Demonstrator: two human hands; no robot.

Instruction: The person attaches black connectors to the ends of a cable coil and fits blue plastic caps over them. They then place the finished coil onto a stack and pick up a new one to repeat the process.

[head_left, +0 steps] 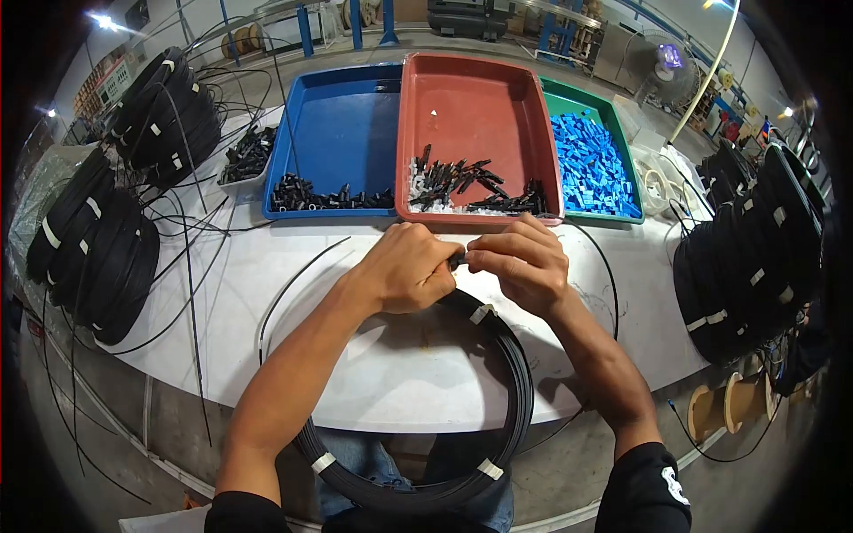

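Note:
A large coil of black cable (521,382), bound with white tape, lies over the table's near edge and the person's lap. Above its far side my left hand (404,271) is closed in a fist around a small black part (458,259), which pokes out between thumb and forefinger. My right hand (524,262) pinches at the other end of this part with thumb and fingertips. Fingers cover most of it, so its exact kind does not show. Loose cable ends curve out on both sides of the coil.
Behind the hands stand a blue tray (342,133) with black fittings, a red tray (475,107) with black and whitish pieces, and a green tray (582,99) of blue clips. Stacked black cable coils (93,249) flank the left; more coils (751,258) stand right.

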